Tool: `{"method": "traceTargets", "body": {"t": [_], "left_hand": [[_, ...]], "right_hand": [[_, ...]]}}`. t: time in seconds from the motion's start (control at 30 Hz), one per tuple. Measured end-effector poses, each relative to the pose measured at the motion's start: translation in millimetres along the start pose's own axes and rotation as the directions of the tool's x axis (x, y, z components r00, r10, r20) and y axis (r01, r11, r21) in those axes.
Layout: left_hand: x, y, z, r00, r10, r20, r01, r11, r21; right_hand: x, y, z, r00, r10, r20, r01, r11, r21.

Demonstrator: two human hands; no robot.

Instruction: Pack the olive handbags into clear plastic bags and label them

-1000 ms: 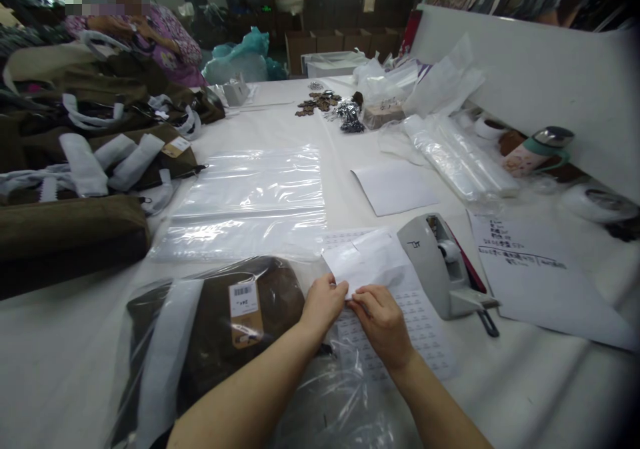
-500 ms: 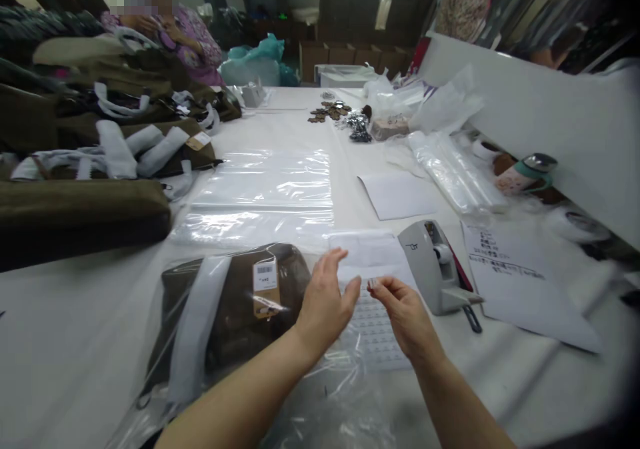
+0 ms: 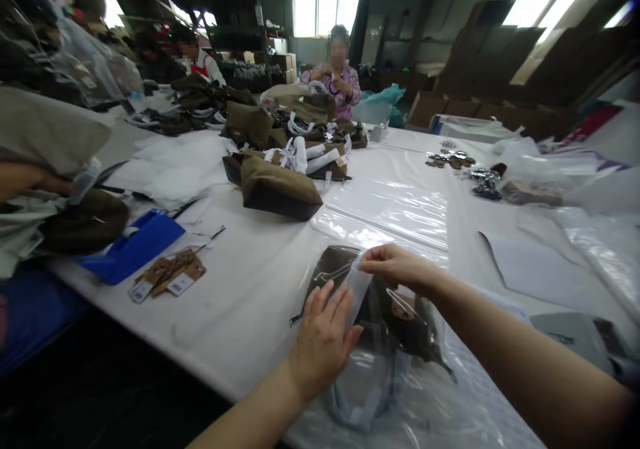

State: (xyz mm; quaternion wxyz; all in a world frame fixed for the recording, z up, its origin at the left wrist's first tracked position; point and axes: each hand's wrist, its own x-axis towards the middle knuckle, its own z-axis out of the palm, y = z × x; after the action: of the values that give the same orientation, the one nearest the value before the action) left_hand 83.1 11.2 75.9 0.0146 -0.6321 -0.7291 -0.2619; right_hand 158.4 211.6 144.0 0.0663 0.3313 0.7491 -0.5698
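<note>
A dark brown handbag (image 3: 330,262) lies inside a clear plastic bag (image 3: 450,395) on the table in front of me. Its white-wrapped strap (image 3: 356,289) runs across the top, and part of a tan tag (image 3: 403,307) shows through the plastic. My left hand (image 3: 325,339) rests open on the plastic beside the strap, its fingers stretched out. At the strap's upper end, my right hand (image 3: 397,265) is closed in a pinch against the plastic. Whatever is between its fingertips is too small to make out.
Flat clear bags (image 3: 390,212) lie beyond the handbag, with more brown handbags (image 3: 283,182) further left. A blue tape dispenser (image 3: 137,242), several tags (image 3: 170,272) and a grey tape dispenser (image 3: 575,339) are around. A co-worker (image 3: 343,89) stands opposite; another person's arm (image 3: 30,179) is at left.
My view has swung left. My right hand has moved from over the printed sheet onto the bagged handbag, and my left hand has come down flat on it. The handbag now lies turned.
</note>
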Motion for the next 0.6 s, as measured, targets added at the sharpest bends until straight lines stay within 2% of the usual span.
{"method": "traceTargets", "body": {"t": [0.1, 0.2, 0.37, 0.47, 0.6], "left_hand": [[-1, -11, 4.5, 0.999, 0.002, 0.052, -0.002, 1.000, -0.014], [3, -22, 4.5, 0.998, 0.006, 0.057, -0.002, 0.998, -0.065], [21, -53, 6.2, 1.000, -0.029, 0.002, 0.029, 0.996, -0.080], [34, -69, 11.6, 1.000, 0.008, -0.003, -0.008, 0.999, -0.054], [46, -83, 21.4, 0.996, 0.074, 0.050, -0.072, 0.997, -0.030]], "right_hand": [[46, -13, 10, 0.997, 0.061, -0.052, -0.069, 0.984, -0.161], [73, -15, 11, 0.989, 0.124, -0.080, -0.140, 0.959, -0.248], [85, -19, 13, 0.979, 0.191, -0.065, -0.202, 0.915, -0.350], [91, -19, 16, 0.977, 0.207, -0.057, -0.213, 0.896, -0.390], [99, -18, 15, 0.976, 0.206, -0.072, -0.216, 0.867, -0.449]]}}
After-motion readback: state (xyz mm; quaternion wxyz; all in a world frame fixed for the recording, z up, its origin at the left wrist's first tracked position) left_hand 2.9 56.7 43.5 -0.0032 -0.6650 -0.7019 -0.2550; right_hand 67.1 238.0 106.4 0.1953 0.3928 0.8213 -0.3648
